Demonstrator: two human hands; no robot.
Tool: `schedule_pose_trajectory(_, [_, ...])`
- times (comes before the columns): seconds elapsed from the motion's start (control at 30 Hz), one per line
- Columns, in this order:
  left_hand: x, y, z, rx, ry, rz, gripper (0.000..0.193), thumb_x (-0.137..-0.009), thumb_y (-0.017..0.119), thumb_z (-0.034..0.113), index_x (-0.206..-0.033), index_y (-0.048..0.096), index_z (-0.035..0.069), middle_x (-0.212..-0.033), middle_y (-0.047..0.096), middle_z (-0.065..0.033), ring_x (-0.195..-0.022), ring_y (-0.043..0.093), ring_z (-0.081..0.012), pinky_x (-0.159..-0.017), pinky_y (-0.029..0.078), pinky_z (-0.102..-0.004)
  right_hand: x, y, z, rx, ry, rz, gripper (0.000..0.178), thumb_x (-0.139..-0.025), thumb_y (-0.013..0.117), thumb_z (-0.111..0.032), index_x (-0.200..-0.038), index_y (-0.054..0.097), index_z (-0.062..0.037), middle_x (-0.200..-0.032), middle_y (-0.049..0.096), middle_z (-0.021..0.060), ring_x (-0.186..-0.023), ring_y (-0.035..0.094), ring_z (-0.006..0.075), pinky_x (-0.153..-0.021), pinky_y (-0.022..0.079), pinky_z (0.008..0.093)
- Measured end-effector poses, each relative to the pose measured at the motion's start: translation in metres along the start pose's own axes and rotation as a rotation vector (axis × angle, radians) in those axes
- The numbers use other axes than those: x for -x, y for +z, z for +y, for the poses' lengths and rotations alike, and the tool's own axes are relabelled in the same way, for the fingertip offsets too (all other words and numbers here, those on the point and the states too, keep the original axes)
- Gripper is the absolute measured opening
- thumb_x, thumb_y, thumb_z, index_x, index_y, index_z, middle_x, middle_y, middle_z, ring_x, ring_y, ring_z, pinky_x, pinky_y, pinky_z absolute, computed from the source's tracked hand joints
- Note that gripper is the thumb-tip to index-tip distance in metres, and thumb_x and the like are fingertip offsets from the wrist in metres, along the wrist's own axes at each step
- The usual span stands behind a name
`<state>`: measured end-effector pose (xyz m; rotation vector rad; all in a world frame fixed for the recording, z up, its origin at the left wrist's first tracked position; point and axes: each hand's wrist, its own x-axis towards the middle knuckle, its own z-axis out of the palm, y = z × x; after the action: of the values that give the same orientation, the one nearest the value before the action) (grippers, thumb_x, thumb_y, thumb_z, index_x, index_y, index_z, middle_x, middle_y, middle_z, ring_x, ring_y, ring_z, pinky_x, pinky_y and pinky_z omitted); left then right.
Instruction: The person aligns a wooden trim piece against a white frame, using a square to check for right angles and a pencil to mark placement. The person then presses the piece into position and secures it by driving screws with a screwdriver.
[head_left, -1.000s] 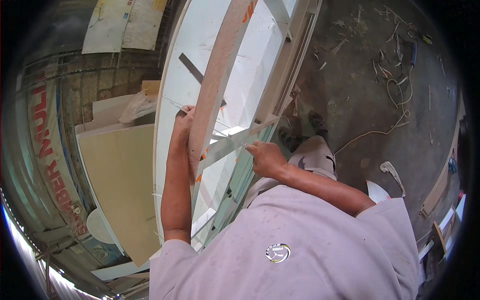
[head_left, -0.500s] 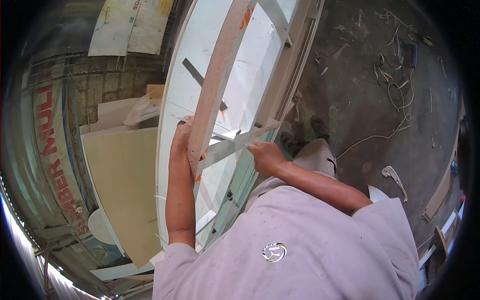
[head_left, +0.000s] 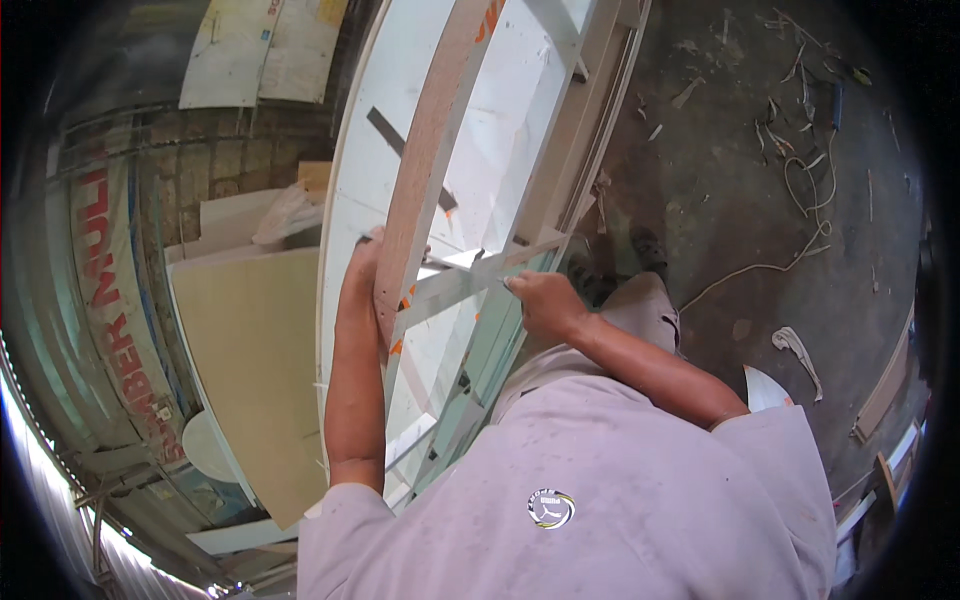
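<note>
A long white cabinet-like frame [head_left: 345,165] runs away from me, with a reddish-brown wood-faced bar [head_left: 416,165] along it. My left hand [head_left: 368,252] is closed beside this bar, which hides most of its fingers; a small dark piece shows at the hand, its kind unclear. A pale crosspiece [head_left: 450,292] spans from the bar to the frame's right side. At its right end my right hand [head_left: 550,305] is closed on a small pale thing [head_left: 509,284], too small to name. Orange marks show near the bar's near end.
Tan board [head_left: 245,370] leans left of the frame, below pale sheets [head_left: 225,222]. On the dark floor [head_left: 720,200] at the right lie scraps, a pale cord [head_left: 755,268] with a blue-ended tool [head_left: 837,105], and a whitish rag [head_left: 797,360]. Wooden strips [head_left: 885,395] lie at the right edge.
My right hand has shifted slightly up and to the right, close to the crosspiece's end. My left hand stays by the wood-faced bar. The whole view has moved a little.
</note>
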<state>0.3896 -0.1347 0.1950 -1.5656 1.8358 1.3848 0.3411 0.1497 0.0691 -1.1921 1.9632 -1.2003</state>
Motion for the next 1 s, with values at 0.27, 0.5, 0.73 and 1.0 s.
schedule_pose_trajectory(0.27, [0.024,0.028,0.030,-0.013,0.086,0.037,0.044,-0.097,0.053,0.038,-0.121,0.059,0.002,-0.089,0.073,-0.0144,-0.078,0.068,-0.0209,-0.068,0.054,-0.0356,0.007,0.012,0.000,-0.063,0.045,0.119,0.029,-0.070,0.059,-0.001,-0.098,0.066,-0.0003,-0.090,0.064,0.0184,-0.083,0.066,0.0380,-0.076,0.054,0.0476])
schedule_pose_trajectory(0.5, [-0.037,-0.021,-0.018,0.082,0.034,0.257,0.038,-0.086,0.070,0.026,-0.112,0.062,-0.001,-0.087,0.071,-0.0148,-0.080,0.068,-0.0228,-0.073,0.055,-0.0370,-0.021,0.034,0.001,-0.017,-0.105,0.151,0.030,-0.069,0.059,0.000,-0.098,0.067,0.0002,-0.086,0.063,0.0175,-0.079,0.066,0.0378,-0.072,0.054,0.0471])
schedule_pose_trajectory(0.73, [-0.034,0.012,-0.007,0.052,0.073,-0.095,0.026,-0.088,0.066,0.025,-0.101,0.068,0.003,-0.088,0.071,-0.0119,-0.082,0.069,-0.0228,-0.078,0.055,-0.0345,0.017,0.020,0.030,-0.067,-0.023,0.084,0.042,-0.070,0.063,-0.001,-0.111,0.067,-0.0017,-0.088,0.062,0.0168,-0.083,0.064,0.0375,-0.073,0.053,0.0468])
schedule_pose_trajectory(1.0, [-0.037,-0.010,-0.024,0.112,0.076,-0.161,0.039,-0.082,0.073,0.031,-0.112,0.068,0.006,-0.094,0.071,-0.0090,-0.084,0.066,-0.0237,-0.075,0.053,-0.0352,-0.005,0.038,0.039,-0.072,-0.037,0.150,0.045,-0.068,0.062,-0.001,-0.113,0.067,-0.0034,-0.087,0.062,0.0151,-0.084,0.065,0.0360,-0.073,0.054,0.0461])
